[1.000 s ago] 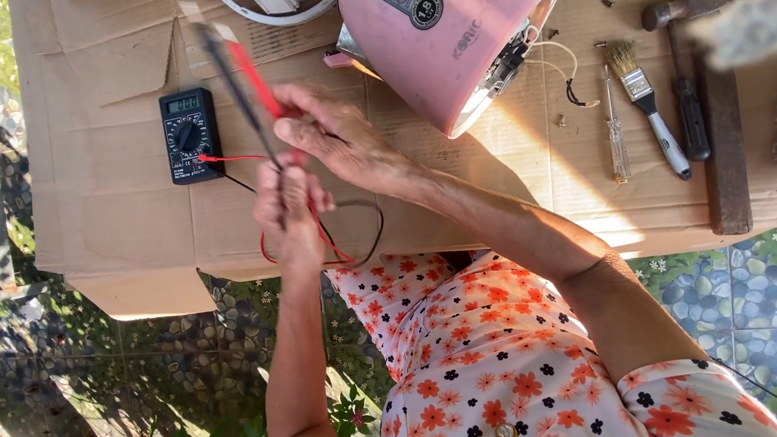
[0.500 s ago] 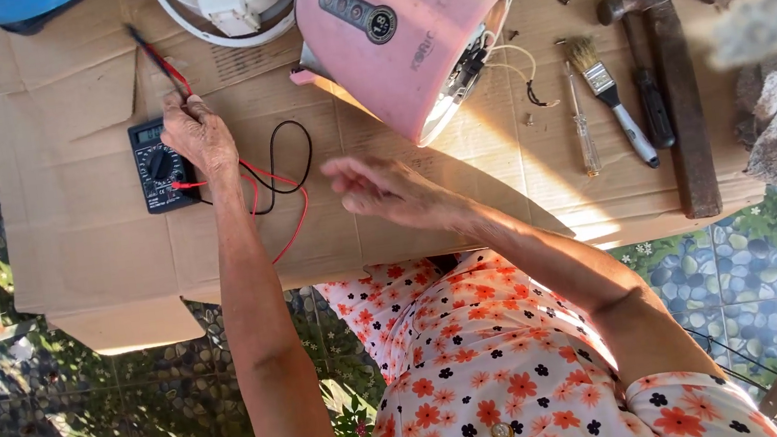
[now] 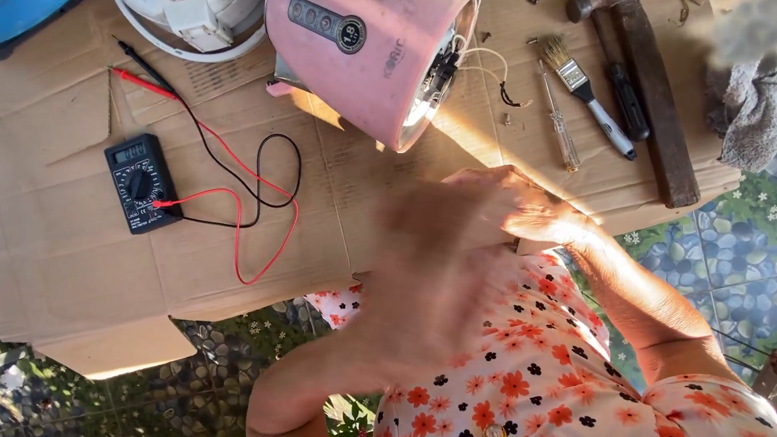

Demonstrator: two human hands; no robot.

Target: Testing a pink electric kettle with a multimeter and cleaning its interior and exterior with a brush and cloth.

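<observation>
The left hand [image 3: 433, 262] is a motion blur above the cardboard sheet [image 3: 70, 277], so I cannot tell whether it is open or closed; the right hand [image 3: 531, 216] lies open and empty at the cardboard's near edge; the digital multimeter [image 3: 142, 182] sits face up well to the left, its red and black leads [image 3: 238, 202] trailing loose, apart from both hands; the pink kettle [image 3: 372, 43] lies tipped, base towards the hands, probably to expose its wiring [image 3: 489, 73]; its inside is hidden.
</observation>
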